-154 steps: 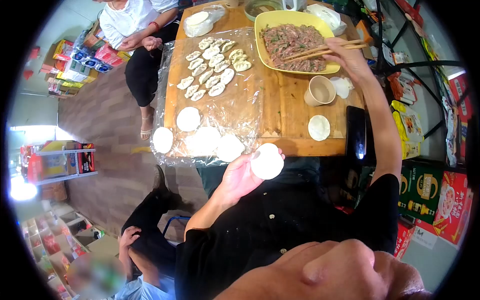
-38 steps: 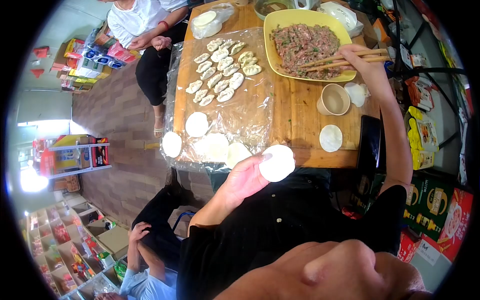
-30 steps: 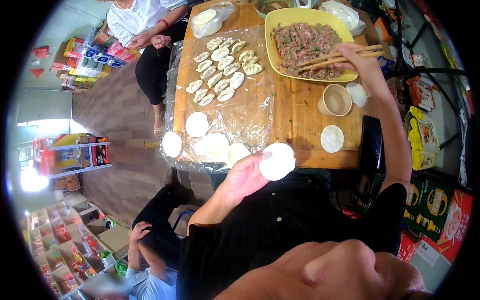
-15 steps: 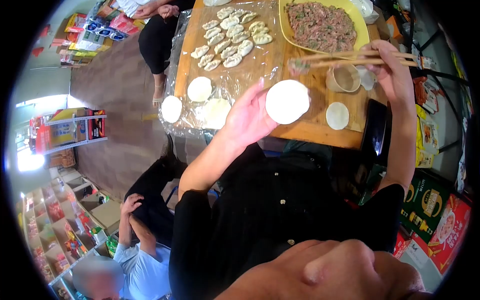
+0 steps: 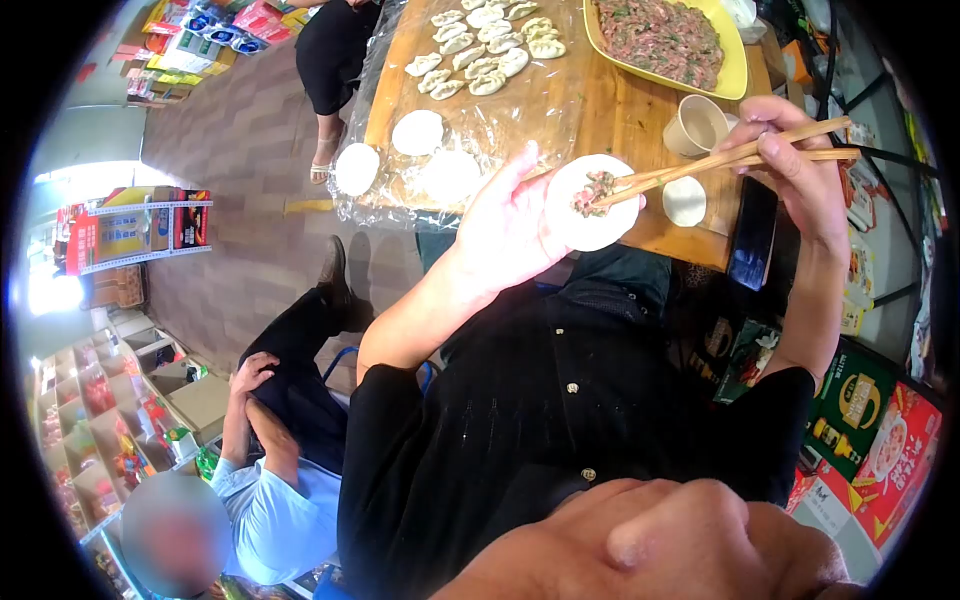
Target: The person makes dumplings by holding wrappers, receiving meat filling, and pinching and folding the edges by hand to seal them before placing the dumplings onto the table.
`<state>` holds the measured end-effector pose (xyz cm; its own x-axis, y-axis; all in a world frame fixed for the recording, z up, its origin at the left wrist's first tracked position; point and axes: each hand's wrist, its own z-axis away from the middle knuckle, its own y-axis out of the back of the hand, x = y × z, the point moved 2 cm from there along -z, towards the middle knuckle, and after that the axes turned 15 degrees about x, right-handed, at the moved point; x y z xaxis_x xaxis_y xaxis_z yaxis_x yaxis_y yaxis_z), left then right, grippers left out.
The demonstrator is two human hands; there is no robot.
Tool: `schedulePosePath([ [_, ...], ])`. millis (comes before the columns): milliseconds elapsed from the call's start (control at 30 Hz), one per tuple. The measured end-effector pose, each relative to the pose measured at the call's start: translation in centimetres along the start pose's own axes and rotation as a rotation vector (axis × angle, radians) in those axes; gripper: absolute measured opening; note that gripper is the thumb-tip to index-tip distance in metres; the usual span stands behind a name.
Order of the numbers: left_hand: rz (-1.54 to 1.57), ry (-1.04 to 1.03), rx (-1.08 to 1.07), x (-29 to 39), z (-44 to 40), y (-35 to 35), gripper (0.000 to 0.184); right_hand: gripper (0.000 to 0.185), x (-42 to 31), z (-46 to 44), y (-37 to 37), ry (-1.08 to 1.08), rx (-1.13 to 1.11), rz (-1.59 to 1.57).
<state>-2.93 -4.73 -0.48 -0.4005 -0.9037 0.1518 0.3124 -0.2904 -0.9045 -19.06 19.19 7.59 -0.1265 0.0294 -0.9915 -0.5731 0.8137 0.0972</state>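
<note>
My left hand (image 5: 510,230) holds a round dumpling wrapper (image 5: 575,232) flat on its fingers, thumb raised. A small lump of meat filling (image 5: 594,192) lies on the wrapper's middle. In my right hand (image 5: 790,165) is a pair of chopsticks (image 5: 715,165), closed around their thick ends, with the tips touching the filling. Beyond them a yellow tray (image 5: 738,75) holds more minced filling with green bits. Another wrapper (image 5: 684,202) lies on the wooden table by my right hand, near a paper cup (image 5: 696,126).
Several folded dumplings (image 5: 487,50) rest on plastic film (image 5: 520,120) over the table (image 5: 620,130), with three wrappers near its left corner. A black phone (image 5: 752,235) lies at the right edge. One person (image 5: 285,490) sits at lower left, another (image 5: 335,60) at the table's far left.
The chopsticks have come down and left, bringing the filling from above the table onto the wrapper. My left hand has shifted slightly right. The whole view has tilted a little.
</note>
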Motion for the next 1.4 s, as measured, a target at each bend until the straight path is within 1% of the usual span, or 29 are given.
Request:
schedulePosePath([
  [67,0.008,-0.005,-0.015,0.1,0.3,0.0,0.077,0.035,-0.3,0.1,0.5,0.013,0.021,-0.024],
  [133,0.025,-0.010,0.009,0.1,0.5,0.1,0.072,0.032,-1.0,0.2,0.7,0.034,0.080,-0.036],
  [167,0.025,-0.012,0.007,0.2,0.5,0.1,0.072,0.032,-1.3,0.2,0.7,0.035,0.077,-0.035],
  [233,0.010,-0.032,-0.017,0.1,0.6,0.0,0.077,0.028,-1.8,0.2,0.9,0.066,0.102,-0.079],
  [300,0.003,-0.046,-0.005,0.0,0.4,0.1,0.078,0.025,-2.1,0.2,0.0,0.068,0.082,-0.104],
  [400,-0.010,-0.060,-0.002,-0.1,0.5,-0.2,0.079,0.025,-1.2,0.2,-1.2,-0.019,0.047,-0.075],
  [467,-0.011,-0.062,-0.010,-0.2,0.6,-0.1,0.080,0.025,-1.2,0.3,-1.3,-0.036,0.050,-0.039],
  [567,-0.015,-0.069,0.045,-0.1,0.4,0.5,0.082,0.024,-1.6,0.3,-1.0,-0.049,0.042,0.005],
  [633,0.004,-0.075,0.066,-0.1,0.4,0.6,0.077,0.024,-2.1,0.4,-0.7,0.035,0.065,-0.050],
  [700,0.005,-0.091,0.096,0.1,0.4,0.7,0.075,0.024,-2.0,0.3,-0.4,0.020,0.089,-0.088],
  [767,0.006,-0.106,0.128,0.3,0.5,0.7,0.073,0.024,-1.6,0.2,-0.7,0.036,0.043,-0.061],
  [867,-0.005,-0.114,0.163,0.6,0.5,0.5,0.070,0.025,-0.6,-0.4,-0.5,-0.020,0.048,-0.059],
  [933,0.028,-0.051,0.064,0.7,0.2,1.0,0.063,0.025,-0.6,-0.7,-0.4,-0.038,0.059,-0.047],
  [1033,0.091,-0.012,0.020,0.7,0.0,1.0,0.064,0.024,-0.9,-1.0,-0.2,-0.030,0.066,-0.068],
  [1167,0.089,-0.023,0.067,0.5,-0.3,1.1,0.063,0.022,-1.4,-1.5,-1.0,0.032,0.041,-0.102],
  [1200,0.050,-0.040,0.094,0.3,-0.6,1.8,0.065,0.020,-0.4,-1.7,-1.0,0.028,0.079,-0.085],
  [1233,0.004,-0.073,0.115,0.3,-0.9,2.6,0.068,0.018,-0.2,-1.6,-1.4,0.009,0.093,0.004],
  [1267,0.091,-0.027,0.079,0.4,-1.1,3.7,0.064,0.018,0.2,-1.1,-1.7,-0.050,0.143,-0.031],
  [1300,0.102,-0.003,0.010,0.6,-1.2,3.3,0.061,0.019,0.4,-1.1,-1.8,-0.105,0.184,-0.069],
  [1367,0.268,0.095,-0.088,0.9,-1.5,3.7,0.060,0.021,0.8,-2.3,-0.6,-0.133,0.131,-0.102],
  [1400,0.131,0.038,-0.064,1.1,-0.7,2.7,0.059,0.021,0.2,-2.6,-0.1,-0.085,0.148,-0.132],
])
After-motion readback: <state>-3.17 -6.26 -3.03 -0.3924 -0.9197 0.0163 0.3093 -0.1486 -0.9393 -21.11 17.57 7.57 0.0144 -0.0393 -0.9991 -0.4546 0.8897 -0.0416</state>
